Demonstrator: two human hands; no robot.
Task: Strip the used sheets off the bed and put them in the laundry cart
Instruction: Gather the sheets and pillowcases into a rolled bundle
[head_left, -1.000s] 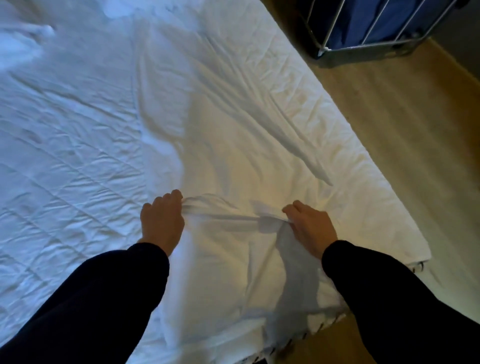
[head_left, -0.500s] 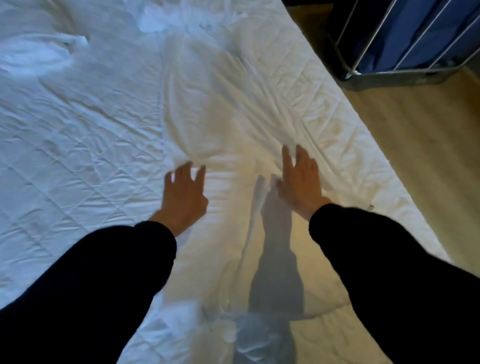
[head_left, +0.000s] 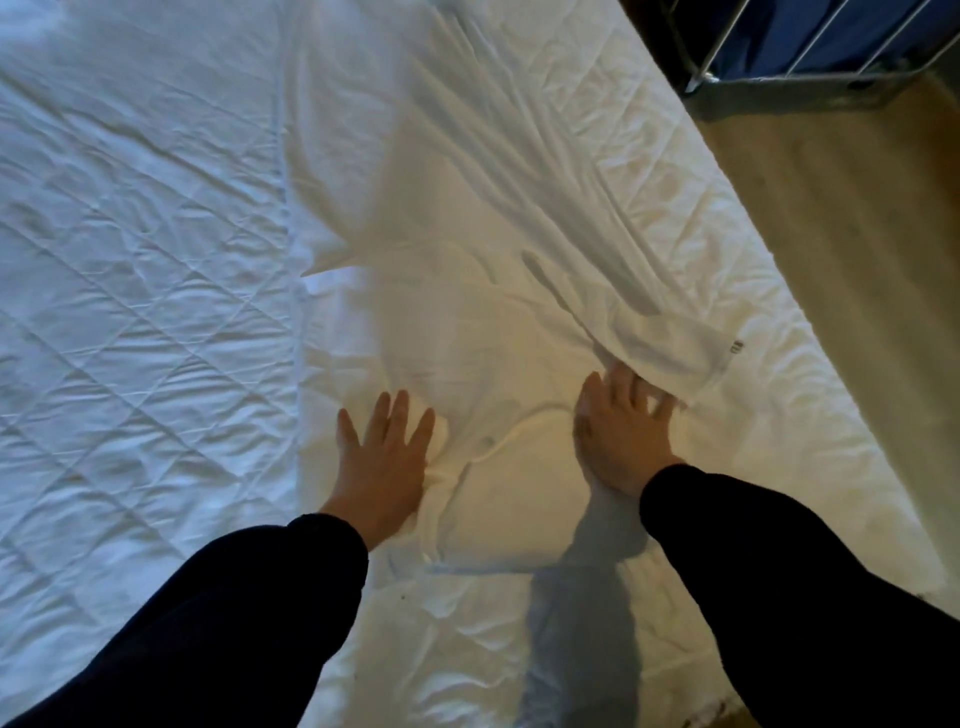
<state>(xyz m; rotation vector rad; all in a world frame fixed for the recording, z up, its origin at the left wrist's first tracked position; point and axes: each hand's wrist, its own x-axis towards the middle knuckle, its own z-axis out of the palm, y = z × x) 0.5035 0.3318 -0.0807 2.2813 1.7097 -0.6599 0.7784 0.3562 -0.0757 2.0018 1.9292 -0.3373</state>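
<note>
Both hands have let go of the pinched edge held a second ago and have travelled forward across the bed, carrying the loose crumpled white cotton sheet (head_left: 467, 322) into a folded heap. Left hand (head_left: 382, 467) lies flat on the sheet, fingers straight and spread, grasping nothing. Right hand (head_left: 618, 436) is likewise flat and spread, its fingertips at the edge of the folded-over layer; whether they reach beneath it cannot be told. That sheet lies doubled along the right half of the bed, on the white diamond-quilted mattress cover (head_left: 130, 312), which is exposed to the left and at the foot. Assessment: stripping is part done; the step in hand is gathering the sheet into a bundle. Next move calls for both hands to close on the heap, lift it free and carry it right. Wire-framed laundry cart with blue fabric liner (head_left: 810, 47) stands on the pale wooden floor (head_left: 857, 260) beyond the bed's far right edge, well apart from the hands; its contents are not visible.
</note>
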